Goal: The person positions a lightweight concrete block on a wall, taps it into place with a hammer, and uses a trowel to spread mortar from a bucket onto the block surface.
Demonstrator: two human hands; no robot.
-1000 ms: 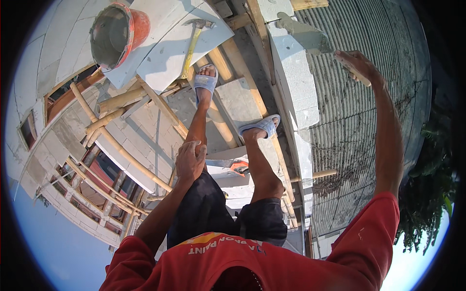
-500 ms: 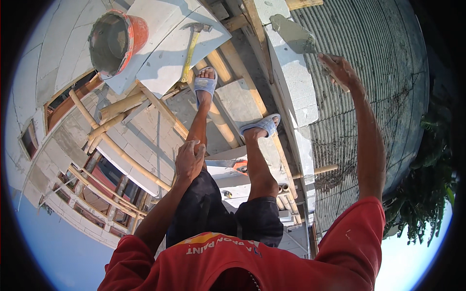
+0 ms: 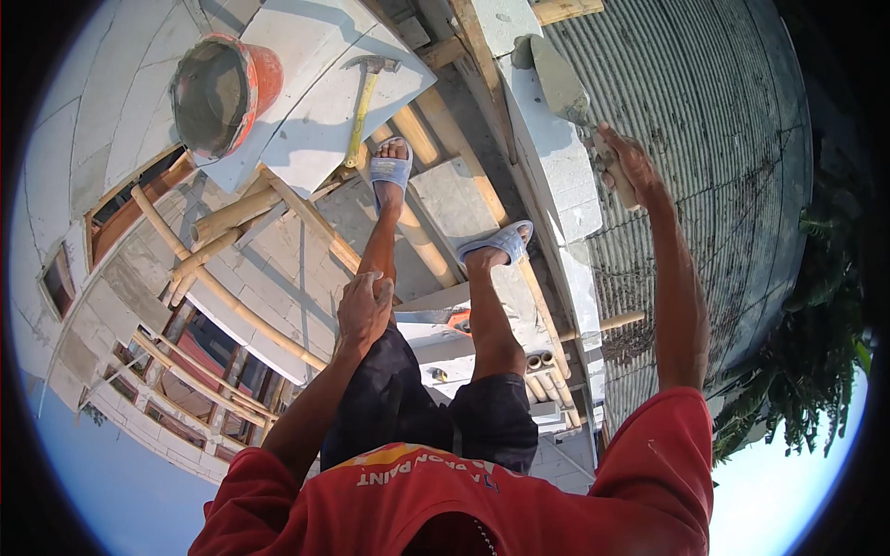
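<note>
My right hand (image 3: 630,165) grips the handle of a trowel (image 3: 559,82). The trowel's grey, mortar-smeared blade lies over the top of a white block wall (image 3: 562,167), pointing away from me. A dab of grey mortar (image 3: 522,52) shows at the blade's far left side. Resting on my left knee, my left hand (image 3: 364,313) holds nothing, its fingers loosely bent and apart. At the far left stands an orange bucket (image 3: 264,79) with grey mortar inside. A claw hammer (image 3: 362,109) with a yellow handle lies on white blocks to its right.
Bamboo poles and wooden beams (image 3: 482,181) run under my sandalled feet, with gaps between them. A corrugated roof (image 3: 705,185) spreads right of the wall. An orange-handled saw (image 3: 458,321) lies on a white surface between my legs. Bamboo scaffolding (image 3: 246,310) stands left.
My right hand has moved left and slightly nearer with the trowel, and the blade has turned. The mortar dab beside the blade now shows. My left hand stays on my knee.
</note>
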